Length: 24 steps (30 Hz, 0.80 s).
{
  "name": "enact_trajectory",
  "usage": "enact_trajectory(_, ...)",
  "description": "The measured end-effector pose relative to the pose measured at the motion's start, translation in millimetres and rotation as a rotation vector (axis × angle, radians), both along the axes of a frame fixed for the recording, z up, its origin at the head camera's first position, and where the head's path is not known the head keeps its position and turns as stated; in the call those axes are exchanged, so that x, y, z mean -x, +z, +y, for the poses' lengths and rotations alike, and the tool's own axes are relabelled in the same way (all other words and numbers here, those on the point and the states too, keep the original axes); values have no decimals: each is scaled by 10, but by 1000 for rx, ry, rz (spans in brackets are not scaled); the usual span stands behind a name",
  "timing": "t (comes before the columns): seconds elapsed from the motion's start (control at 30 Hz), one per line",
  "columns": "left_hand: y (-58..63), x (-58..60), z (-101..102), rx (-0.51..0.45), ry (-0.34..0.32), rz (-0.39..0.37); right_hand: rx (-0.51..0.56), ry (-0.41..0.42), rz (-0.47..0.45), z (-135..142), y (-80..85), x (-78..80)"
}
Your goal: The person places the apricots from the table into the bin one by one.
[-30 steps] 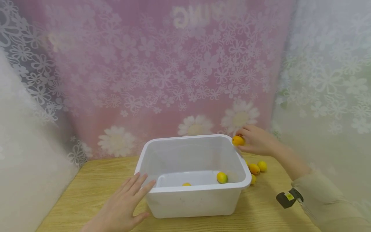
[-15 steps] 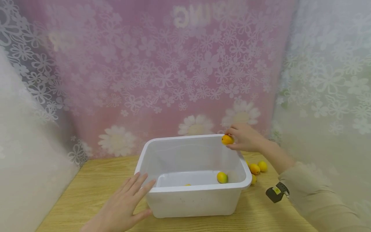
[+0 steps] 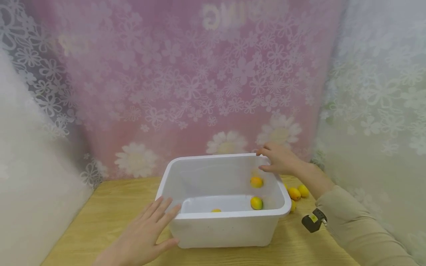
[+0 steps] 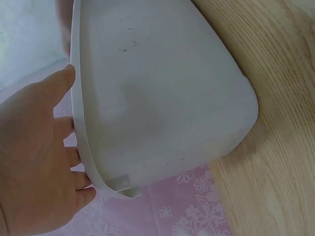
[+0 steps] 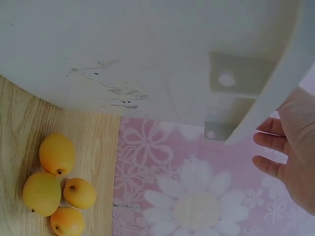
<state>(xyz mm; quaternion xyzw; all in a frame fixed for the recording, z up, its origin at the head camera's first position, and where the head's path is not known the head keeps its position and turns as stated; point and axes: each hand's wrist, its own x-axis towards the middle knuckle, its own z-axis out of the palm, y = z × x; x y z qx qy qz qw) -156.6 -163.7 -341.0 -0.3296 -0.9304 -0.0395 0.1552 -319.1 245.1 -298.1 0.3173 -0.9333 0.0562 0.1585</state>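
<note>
A white plastic tub [image 3: 226,231] stands on the wooden table. Inside its right part, a yellow-orange, mango-like fruit [image 3: 256,182] is in mid-air below my right hand [image 3: 279,158]. That hand is over the tub's back right corner, thumb and fingers apart with nothing between them. Under the falling fruit lies a yellow-green fruit [image 3: 256,203] on the tub floor, and a third fruit [image 3: 216,210] shows only its top behind the front rim. My left hand [image 3: 141,231] has its fingers spread at the front left corner, fingertips right at the rim [image 4: 78,103].
Several more yellow-orange fruits [image 5: 57,154] lie grouped on the table [image 5: 98,147] right of the tub. Behind stands a pink flower-printed curtain [image 3: 186,92], with pale sheets at both sides. A small black device [image 3: 314,220] is on the right wrist.
My right hand has moved left from outside the tub's right rim to over its corner and has let go of the fruit, which has dropped into the tub. The left hand has barely moved.
</note>
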Motion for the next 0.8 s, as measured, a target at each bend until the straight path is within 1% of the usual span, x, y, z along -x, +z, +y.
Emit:
enact_trajectory(0.13, 35, -2, 18, 8, -16, -18, 13, 10, 2, 57, -3, -31)
enact_trajectory(0.27, 10, 8, 5, 27, -42, 28, 52, 17, -3, 163, -36, -86)
enact_trajectory(0.4, -8, 14, 0, 12, -56, 56, 102, 38, 49, 321, -122, -137)
enact_trajectory(0.53, -17, 22, -2, 2, -65, 76, 125, 53, 113, 485, -244, -193)
enact_trajectory(0.63, -27, 28, -3, 2, -72, 93, 116, 21, 135, 592, -363, -242)
enact_trajectory(0.73, -38, 35, -6, 1, -72, 93, 81, -22, 134, 687, -483, -297)
enact_trajectory(0.8, -45, 40, -11, 1, -75, 97, 53, -50, 107, 746, -564, -324)
